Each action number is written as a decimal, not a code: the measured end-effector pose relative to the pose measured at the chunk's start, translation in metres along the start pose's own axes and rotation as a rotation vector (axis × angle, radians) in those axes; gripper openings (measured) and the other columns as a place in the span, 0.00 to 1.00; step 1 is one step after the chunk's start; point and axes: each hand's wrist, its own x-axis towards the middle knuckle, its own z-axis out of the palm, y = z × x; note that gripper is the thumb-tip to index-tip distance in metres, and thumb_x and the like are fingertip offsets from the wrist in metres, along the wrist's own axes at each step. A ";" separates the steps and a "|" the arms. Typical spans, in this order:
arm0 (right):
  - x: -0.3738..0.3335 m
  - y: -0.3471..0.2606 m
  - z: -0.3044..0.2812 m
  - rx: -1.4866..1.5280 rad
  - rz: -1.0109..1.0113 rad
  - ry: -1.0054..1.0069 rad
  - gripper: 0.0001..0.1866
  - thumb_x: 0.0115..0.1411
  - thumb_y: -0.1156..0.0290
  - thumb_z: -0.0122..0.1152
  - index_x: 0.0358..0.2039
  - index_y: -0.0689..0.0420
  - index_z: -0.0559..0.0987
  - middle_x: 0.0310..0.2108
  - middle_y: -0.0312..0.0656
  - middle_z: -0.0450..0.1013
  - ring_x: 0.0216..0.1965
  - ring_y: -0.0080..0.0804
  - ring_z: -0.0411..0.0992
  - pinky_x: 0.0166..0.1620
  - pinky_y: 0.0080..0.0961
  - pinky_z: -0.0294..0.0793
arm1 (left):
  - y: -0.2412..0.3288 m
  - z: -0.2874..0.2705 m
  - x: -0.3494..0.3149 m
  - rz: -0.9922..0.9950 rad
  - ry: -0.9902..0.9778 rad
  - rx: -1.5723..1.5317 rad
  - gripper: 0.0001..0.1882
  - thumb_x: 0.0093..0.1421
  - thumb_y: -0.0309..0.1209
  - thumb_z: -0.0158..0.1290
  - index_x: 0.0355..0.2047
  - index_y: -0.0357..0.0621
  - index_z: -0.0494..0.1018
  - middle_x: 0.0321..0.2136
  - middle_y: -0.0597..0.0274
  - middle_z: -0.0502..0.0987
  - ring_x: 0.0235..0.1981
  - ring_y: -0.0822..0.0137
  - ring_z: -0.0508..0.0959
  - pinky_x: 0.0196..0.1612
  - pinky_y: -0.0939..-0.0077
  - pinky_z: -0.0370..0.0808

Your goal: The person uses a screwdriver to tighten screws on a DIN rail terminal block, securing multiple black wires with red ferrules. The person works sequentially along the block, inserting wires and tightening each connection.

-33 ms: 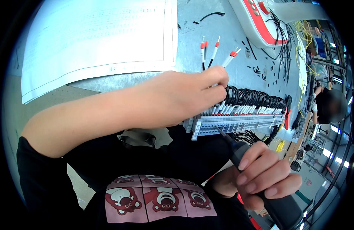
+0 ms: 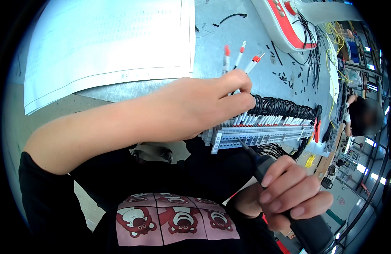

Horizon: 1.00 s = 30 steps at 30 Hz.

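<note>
My left hand point(image 2: 195, 103) reaches across the near end of a grey terminal block strip point(image 2: 267, 136), fingers pinched on wires. Several wire ends point(image 2: 252, 63) with white marker sleeves and red ferrules stick up beyond the fingers; the pinch itself is partly hidden by the hand. A row of looped black wires point(image 2: 284, 106) runs along the strip's far side, with white sleeves going into the terminals. Closed around a black powered screwdriver point(image 2: 312, 228), my right hand point(image 2: 295, 190) holds it tilted, its thin tip at the strip's near face, close to the left end.
Printed sheets point(image 2: 115, 46) cover the table's left. Farther back are a white-and-red machine point(image 2: 284, 25), black wire bundles point(image 2: 316, 55) and scattered black offcuts point(image 2: 284, 78). Red-handled pliers point(image 2: 317, 127) lie at the strip's right end. Another person point(image 2: 365, 116) is at the far right.
The wire ends above my left fingers have shifted slightly, the leftmost one blurred by motion. My left fingertips have moved a little to the right; the screwdriver stays almost in place.
</note>
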 end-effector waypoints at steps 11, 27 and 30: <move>-0.004 -0.002 0.005 -0.058 0.040 -0.013 0.17 0.56 0.75 0.70 0.33 0.52 0.66 0.26 0.37 0.74 0.23 0.31 0.75 0.27 0.28 0.75 | 0.008 0.015 -0.023 0.134 -0.012 0.048 0.30 0.40 0.27 0.67 0.45 0.38 0.69 0.38 0.55 0.71 0.37 0.55 0.74 0.37 0.65 0.73; -0.010 0.007 0.026 -0.179 -0.117 0.016 0.21 0.47 0.88 0.66 0.34 0.55 0.65 0.24 0.40 0.70 0.21 0.33 0.70 0.26 0.30 0.72 | 0.020 0.015 -0.027 0.056 -0.020 0.078 0.29 0.40 0.26 0.67 0.44 0.38 0.69 0.39 0.53 0.72 0.42 0.51 0.74 0.42 0.63 0.73; -0.006 0.001 0.019 -0.155 -0.096 0.086 0.19 0.52 0.83 0.66 0.36 0.55 0.64 0.24 0.40 0.71 0.23 0.33 0.72 0.31 0.31 0.75 | 0.024 0.008 -0.023 0.034 -0.038 0.072 0.31 0.42 0.26 0.68 0.47 0.39 0.69 0.42 0.53 0.72 0.46 0.53 0.75 0.47 0.64 0.74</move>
